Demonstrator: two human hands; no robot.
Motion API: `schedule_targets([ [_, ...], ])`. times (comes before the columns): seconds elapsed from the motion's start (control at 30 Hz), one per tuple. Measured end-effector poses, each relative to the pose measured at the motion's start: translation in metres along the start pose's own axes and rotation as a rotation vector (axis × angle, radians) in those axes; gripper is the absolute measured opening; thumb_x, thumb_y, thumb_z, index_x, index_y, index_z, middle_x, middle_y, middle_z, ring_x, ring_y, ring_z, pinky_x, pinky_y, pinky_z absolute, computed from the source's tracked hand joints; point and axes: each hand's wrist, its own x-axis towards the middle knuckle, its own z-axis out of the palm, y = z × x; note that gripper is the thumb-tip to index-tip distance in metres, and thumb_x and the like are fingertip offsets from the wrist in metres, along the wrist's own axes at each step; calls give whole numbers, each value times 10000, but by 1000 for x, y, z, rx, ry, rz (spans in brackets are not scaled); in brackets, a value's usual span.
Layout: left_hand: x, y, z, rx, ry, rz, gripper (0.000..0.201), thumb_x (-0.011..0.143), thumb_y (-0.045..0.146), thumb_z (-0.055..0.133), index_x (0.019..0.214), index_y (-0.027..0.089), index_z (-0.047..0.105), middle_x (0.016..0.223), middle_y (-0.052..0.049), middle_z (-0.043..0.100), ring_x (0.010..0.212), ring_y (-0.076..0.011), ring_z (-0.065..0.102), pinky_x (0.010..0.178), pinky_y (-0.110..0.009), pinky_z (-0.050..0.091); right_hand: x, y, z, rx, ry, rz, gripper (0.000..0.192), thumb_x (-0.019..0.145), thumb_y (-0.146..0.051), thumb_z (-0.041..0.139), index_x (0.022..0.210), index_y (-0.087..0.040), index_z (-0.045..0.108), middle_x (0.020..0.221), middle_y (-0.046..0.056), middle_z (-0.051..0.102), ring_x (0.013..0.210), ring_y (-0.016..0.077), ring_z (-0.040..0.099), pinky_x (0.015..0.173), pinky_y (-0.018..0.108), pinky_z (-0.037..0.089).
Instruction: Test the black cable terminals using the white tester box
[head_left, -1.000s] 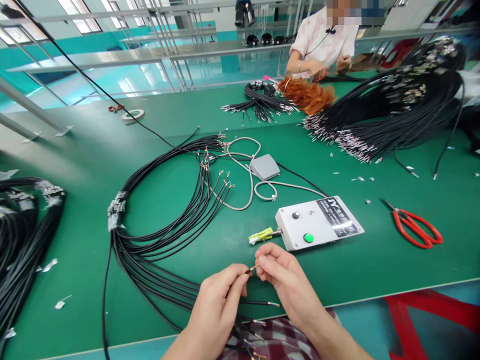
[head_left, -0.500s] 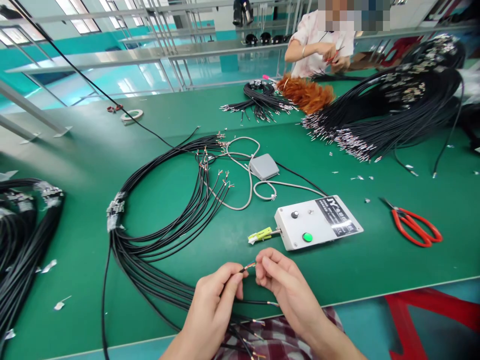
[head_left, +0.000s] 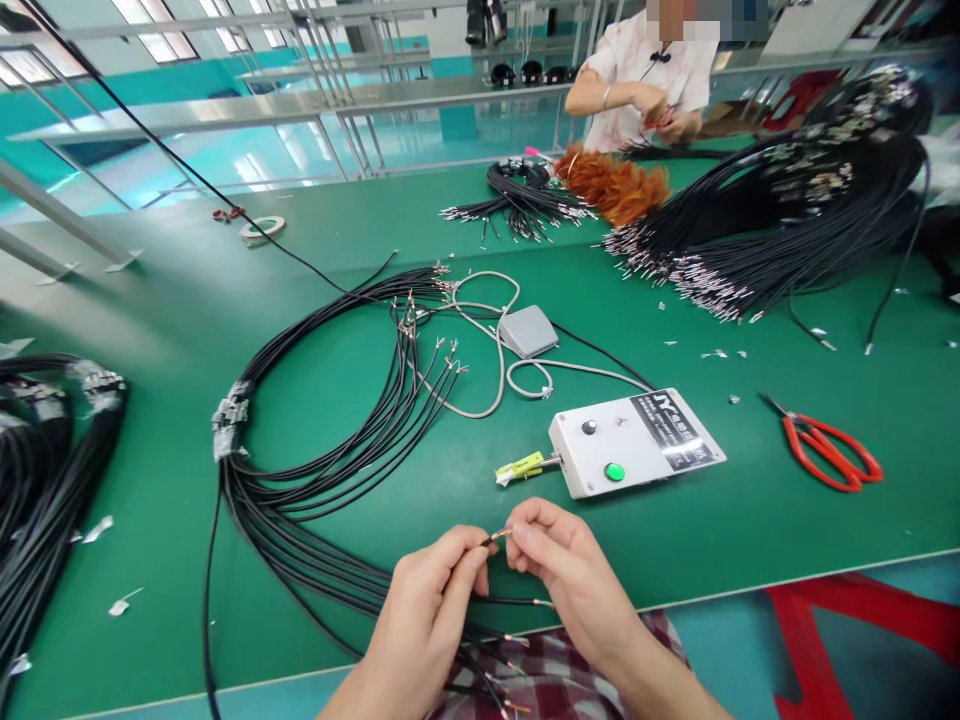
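Between thumb and fingers, my left hand (head_left: 439, 590) pinches a black cable (head_left: 489, 541) close to its stripped end. Thin coloured wires (head_left: 504, 534) stick out of that end, and my right hand (head_left: 559, 555) pinches their tips. Several more black cables of the same bundle (head_left: 315, 545) run beneath my left hand, some with bared ends over my lap. White tape (head_left: 231, 420) binds the bundle at its left bend. Just beyond my hands lies a white control box (head_left: 637, 440) with a green button, a knob and a yellow-green clip (head_left: 519, 469) on its shaft.
Red-handled pliers (head_left: 832, 450) lie to the right. A grey pedal (head_left: 529, 331) with its cord sits behind the box. Larger cable bundles lie at far right (head_left: 765, 220) and left (head_left: 67, 480). Across the table a person (head_left: 645, 90) works with both hands. A tape roll (head_left: 262, 229) lies back left.
My right hand has shifted slightly left, and its thumb and fingers have closed on the tips of the coloured wires. My left hand stays nearly still with the cable.
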Motion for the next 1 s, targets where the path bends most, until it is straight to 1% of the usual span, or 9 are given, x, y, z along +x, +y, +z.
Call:
schedule_targets([
  [0.13, -1, 0, -1, -82, -8, -31, 268, 969, 292, 450, 755, 201, 582, 610, 23, 557, 505, -111, 457, 494, -207, 353, 0, 1, 1, 167, -66, 125, 290, 705, -371, 828, 731, -157, 632, 621, -35, 572, 585, 74, 465, 621, 206, 402],
  [0.3, 0, -1, -2, -263, -60, -138, 283, 961, 348, 478, 746, 193, 577, 605, 23, 556, 435, -81, 333, 391, -197, 236, 0, 1, 6, 341, -96, 243, 285, 668, -319, 854, 716, -146, 633, 604, -42, 542, 554, 62, 425, 605, 204, 433],
  [0.4, 2, 0, -4, -343, -63, -192, 307, 947, 387, 496, 729, 184, 571, 588, 19, 547, 434, -79, 318, 383, -195, 219, 1, 2, 9, 346, -92, 254, 280, 664, -311, 854, 699, -142, 633, 605, -39, 536, 554, 62, 423, 594, 200, 426],
  [0.5, 3, 2, -5, -360, -56, -203, 327, 938, 401, 507, 708, 177, 572, 574, 19, 536, 436, -79, 319, 389, -196, 228, 1, 5, 9, 254, -79, 205, 274, 687, -334, 832, 711, -140, 640, 600, -36, 537, 563, 67, 440, 601, 200, 417],
  [0.57, 3, 2, -5, -338, -54, -198, 327, 941, 399, 506, 707, 179, 571, 580, 17, 545, 433, -79, 322, 386, -198, 220, 1, 5, 7, 164, -52, 140, 275, 705, -365, 814, 749, -150, 649, 628, -29, 564, 587, 75, 464, 616, 203, 416],
  [0.63, 2, 1, -5, -291, -42, -186, 319, 948, 387, 498, 716, 182, 575, 592, 17, 562, 432, -79, 326, 391, -201, 222, -1, 3, 4, 34, -9, 17, 260, 738, -387, 782, 813, -172, 657, 690, -20, 600, 632, 89, 502, 641, 212, 426],
  [0.77, 1, 1, -3, -154, -5, -129, 301, 955, 350, 492, 727, 186, 601, 586, 27, 553, 476, -96, 392, 466, -208, 308, -6, -6, -1, -425, 35, -355, 116, 836, -278, 674, 922, -210, 636, 861, 4, 620, 769, 127, 583, 745, 257, 471],
  [0.87, 1, 1, -2, -90, 8, -90, 277, 957, 335, 488, 756, 190, 612, 592, 33, 542, 543, -115, 467, 535, -209, 360, -8, -9, 0, -738, 57, -606, 91, 848, -174, 640, 927, -214, 616, 877, 2, 599, 767, 125, 584, 766, 268, 482],
  [1.0, 0, 0, -1, -58, 13, -96, 266, 966, 332, 472, 785, 193, 608, 609, 36, 549, 571, -120, 498, 564, -209, 381, -7, -6, 2, -876, 107, -775, 92, 874, -135, 617, 929, -209, 613, 849, 6, 632, 754, 126, 598, 714, 255, 500],
])
